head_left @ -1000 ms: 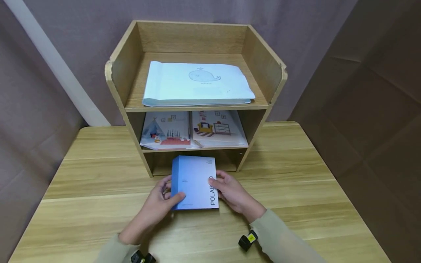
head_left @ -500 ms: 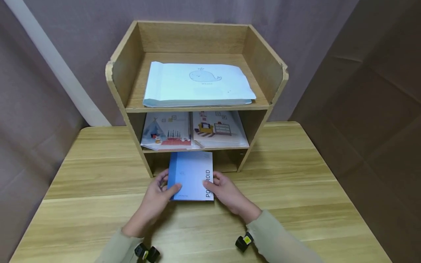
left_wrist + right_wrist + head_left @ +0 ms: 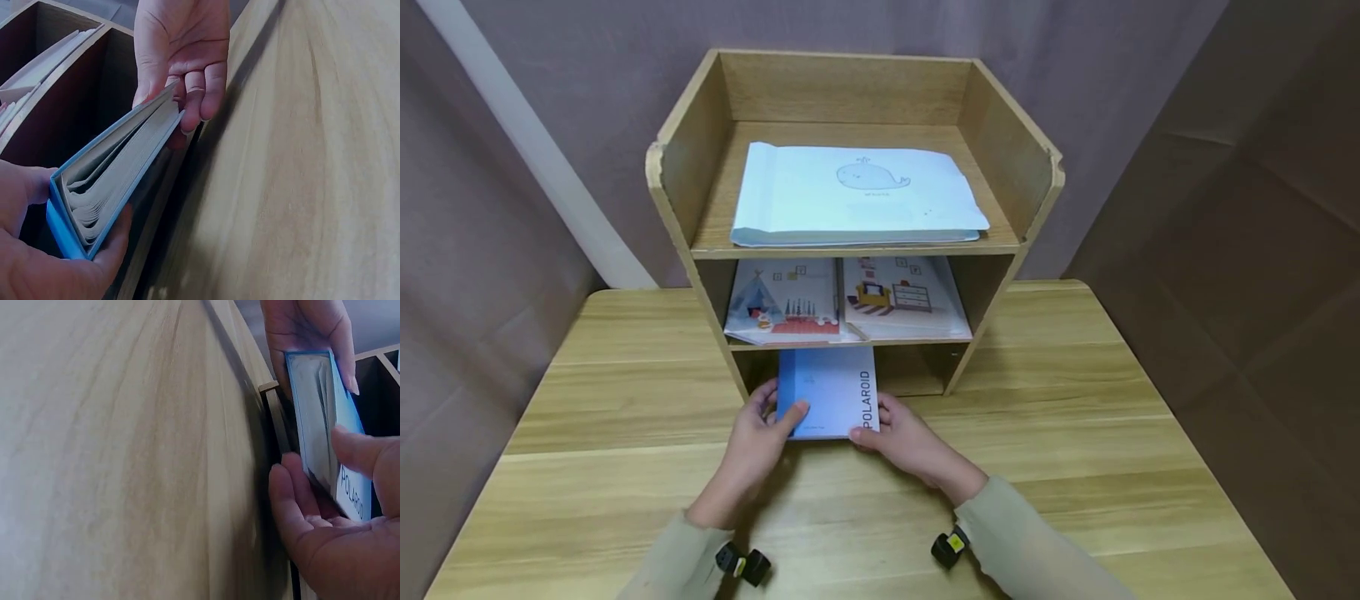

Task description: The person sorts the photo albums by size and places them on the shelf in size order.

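Note:
A blue-and-white photo album marked POLAROID lies face up between both hands, its far end inside the bottom compartment of a wooden shelf. My left hand grips its spine side, thumb on the cover and fingers beneath. On the opposite side my right hand pinches the near right corner, thumb on top. The left wrist view shows the album's pages slightly fanned between its covers. In the right wrist view, the right hand's fingers lie under the album. The album's far edge is hidden by the middle shelf board.
A white booklet with a whale drawing lies on the top shelf. An open illustrated book fills the middle compartment. The shelf stands on a wooden table, with a grey curtain behind and a brown panel at right.
Both hands have moved the album forward and slightly left, and its far end has gone into the bottom compartment. The right thumb has shifted toward the near corner.

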### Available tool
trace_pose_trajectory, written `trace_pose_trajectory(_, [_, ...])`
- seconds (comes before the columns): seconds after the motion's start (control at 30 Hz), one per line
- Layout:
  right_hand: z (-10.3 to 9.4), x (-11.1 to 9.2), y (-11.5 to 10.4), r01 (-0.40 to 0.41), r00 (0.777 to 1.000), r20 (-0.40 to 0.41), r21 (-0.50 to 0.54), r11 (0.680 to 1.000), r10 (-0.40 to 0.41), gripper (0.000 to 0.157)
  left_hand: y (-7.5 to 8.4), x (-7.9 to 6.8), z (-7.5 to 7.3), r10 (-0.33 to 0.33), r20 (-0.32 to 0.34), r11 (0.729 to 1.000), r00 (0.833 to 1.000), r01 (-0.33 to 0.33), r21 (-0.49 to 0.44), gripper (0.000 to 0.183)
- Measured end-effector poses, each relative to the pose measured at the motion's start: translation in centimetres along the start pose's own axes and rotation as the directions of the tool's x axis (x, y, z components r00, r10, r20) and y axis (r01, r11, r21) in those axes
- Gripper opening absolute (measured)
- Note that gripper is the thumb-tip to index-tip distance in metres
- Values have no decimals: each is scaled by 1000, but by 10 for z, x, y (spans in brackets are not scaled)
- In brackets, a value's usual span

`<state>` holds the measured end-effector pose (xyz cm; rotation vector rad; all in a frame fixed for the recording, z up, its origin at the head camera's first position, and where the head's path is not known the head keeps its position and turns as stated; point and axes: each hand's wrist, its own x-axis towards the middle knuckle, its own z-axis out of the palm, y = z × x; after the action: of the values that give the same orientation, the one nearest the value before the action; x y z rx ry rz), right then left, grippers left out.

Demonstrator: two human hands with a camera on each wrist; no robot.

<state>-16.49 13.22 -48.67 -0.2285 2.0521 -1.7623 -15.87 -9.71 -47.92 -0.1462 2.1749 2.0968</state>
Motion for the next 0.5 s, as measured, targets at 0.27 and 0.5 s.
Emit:
trace_pose_trajectory(0.27, [2, 10, 6, -24, 998, -56, -105, 994, 19, 55, -3, 9, -5, -55, 39, 992, 998, 50, 117, 73])
trace_pose_trajectory(0.5, [4, 13, 1, -45, 996, -86, -125, 991, 34, 44, -2, 0, -5, -94, 155, 994, 983, 102, -49, 74])
